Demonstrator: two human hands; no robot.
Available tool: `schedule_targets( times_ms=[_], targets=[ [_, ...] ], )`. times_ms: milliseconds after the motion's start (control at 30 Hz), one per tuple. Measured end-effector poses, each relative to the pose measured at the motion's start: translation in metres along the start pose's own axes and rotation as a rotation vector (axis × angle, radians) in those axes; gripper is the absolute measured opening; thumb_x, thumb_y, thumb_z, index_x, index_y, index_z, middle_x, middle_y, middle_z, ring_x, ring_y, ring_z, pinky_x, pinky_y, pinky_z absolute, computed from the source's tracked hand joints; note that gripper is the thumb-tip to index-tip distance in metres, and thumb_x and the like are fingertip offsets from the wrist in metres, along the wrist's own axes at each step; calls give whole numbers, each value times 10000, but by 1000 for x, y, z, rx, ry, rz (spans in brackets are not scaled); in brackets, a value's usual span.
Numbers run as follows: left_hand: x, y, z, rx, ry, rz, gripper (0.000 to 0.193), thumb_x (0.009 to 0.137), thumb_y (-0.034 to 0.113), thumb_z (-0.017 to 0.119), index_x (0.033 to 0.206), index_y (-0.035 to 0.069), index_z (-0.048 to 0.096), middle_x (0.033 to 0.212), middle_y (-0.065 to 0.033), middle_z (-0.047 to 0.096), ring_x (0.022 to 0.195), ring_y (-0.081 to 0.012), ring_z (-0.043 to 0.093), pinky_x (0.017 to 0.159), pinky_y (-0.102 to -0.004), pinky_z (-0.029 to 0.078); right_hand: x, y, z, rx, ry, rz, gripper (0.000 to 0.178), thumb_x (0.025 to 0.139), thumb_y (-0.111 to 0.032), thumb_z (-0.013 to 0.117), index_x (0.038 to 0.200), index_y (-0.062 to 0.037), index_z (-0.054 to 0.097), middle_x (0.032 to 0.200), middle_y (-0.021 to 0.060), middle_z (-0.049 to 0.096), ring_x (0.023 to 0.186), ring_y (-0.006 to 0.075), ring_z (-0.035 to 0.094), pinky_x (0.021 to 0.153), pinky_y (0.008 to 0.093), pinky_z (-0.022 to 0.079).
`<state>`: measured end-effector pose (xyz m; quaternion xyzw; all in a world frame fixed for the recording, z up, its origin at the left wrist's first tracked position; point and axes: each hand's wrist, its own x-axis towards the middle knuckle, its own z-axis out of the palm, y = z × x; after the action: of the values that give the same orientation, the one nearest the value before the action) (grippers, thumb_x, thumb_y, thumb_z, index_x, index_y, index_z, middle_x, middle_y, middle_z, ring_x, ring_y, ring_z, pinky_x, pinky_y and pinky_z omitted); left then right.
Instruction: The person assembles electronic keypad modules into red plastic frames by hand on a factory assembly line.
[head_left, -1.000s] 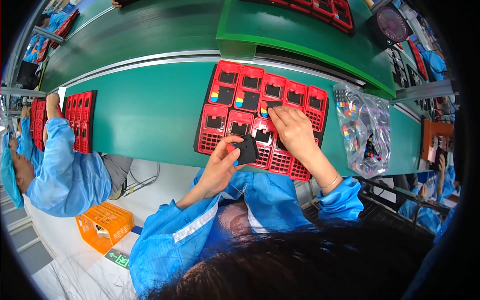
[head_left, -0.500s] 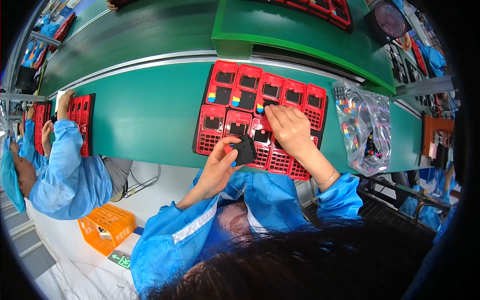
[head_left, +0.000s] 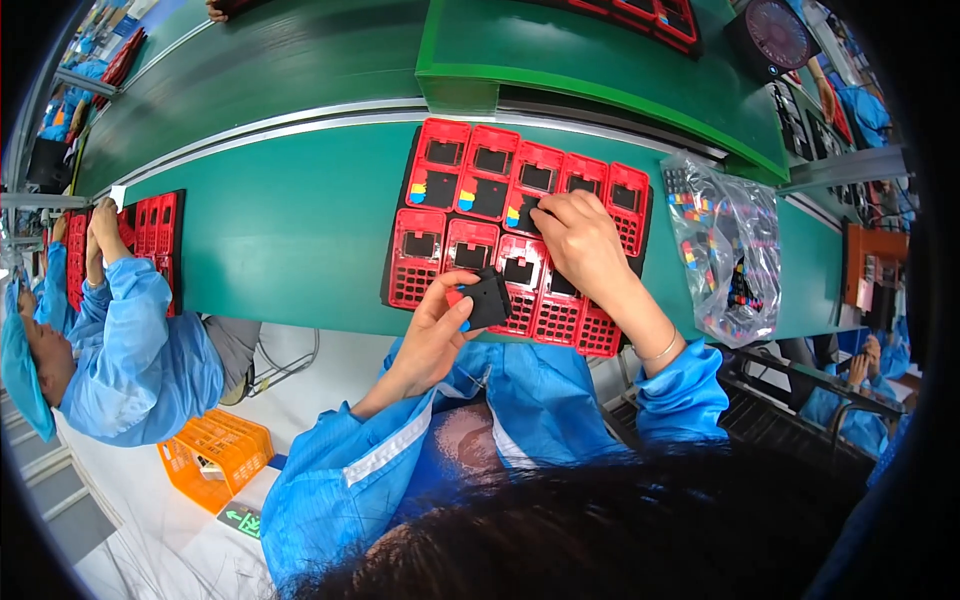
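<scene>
My left hand [head_left: 437, 325] is closed around a small stack of black rubber keypads [head_left: 489, 301], with bits of red and blue showing by the fingers. It is just over the near edge of a black tray [head_left: 398, 235] of red plastic housings [head_left: 491, 140]. My right hand [head_left: 585, 245] reaches over the tray, fingers bent and together, the tips at a black keypad [head_left: 528, 212] in the third housing of the far row. That keypad has blue, yellow and red keys at its left side. Two similar keypads [head_left: 436, 190] lie in the housings to its left. My right thumb is hidden.
A clear plastic bag [head_left: 725, 255] of coloured keypads lies right of the tray. Behind stands a green raised shelf [head_left: 600, 95] with more red housings and a fan [head_left: 775, 38]. A co-worker [head_left: 135, 350] sits at left, near an orange crate [head_left: 215, 455].
My right hand has shifted slightly, its fingers more curled over the third housing. My left hand still holds the keypads. The co-worker's hands at left have come together.
</scene>
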<state>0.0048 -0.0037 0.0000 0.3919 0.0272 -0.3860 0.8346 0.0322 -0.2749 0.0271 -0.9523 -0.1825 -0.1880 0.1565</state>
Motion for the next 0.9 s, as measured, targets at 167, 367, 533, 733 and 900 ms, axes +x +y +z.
schedule_targets(
  times_ms=[167,367,533,733,900],
  targets=[
    [-1,2,4,15,13,-11,299,1083,129,579,1374,147,512,1398,-61,562,1233,-181,632,1060,-404,530,7,4,-4,1,17,-31,204,818,-54,752,1017,-9,753,1059,114,708,996,292,673,910,417,519],
    [0,2,9,11,20,-13,297,1093,151,567,1385,153,512,1388,-64,579,1228,-179,634,1058,-407,535,25,4,8,124,-148,21,186,859,-46,722,1037,3,706,1006,134,678,974,330,661,880,431,541],
    [6,3,18,23,28,-21,289,1128,262,480,1390,142,506,1384,-78,596,1246,-189,634,1052,-400,544,23,17,10,262,-134,86,219,882,-73,727,1085,7,706,1044,163,686,1015,362,663,874,447,562],
    [9,8,25,-75,37,-24,350,1126,341,451,1398,125,493,1378,-85,599,1257,-214,632,1031,-400,551,6,-31,-33,523,32,5,339,893,-162,783,1198,-27,724,1150,151,706,1053,330,696,892,447,571],
    [14,5,12,-142,-77,-4,307,1132,242,441,1402,109,496,1346,-91,605,1213,-189,631,1032,-389,536,-11,-77,-40,187,-69,-52,363,844,-147,788,1180,-32,715,1218,114,675,1106,303,664,889,426,564]
  ],
)
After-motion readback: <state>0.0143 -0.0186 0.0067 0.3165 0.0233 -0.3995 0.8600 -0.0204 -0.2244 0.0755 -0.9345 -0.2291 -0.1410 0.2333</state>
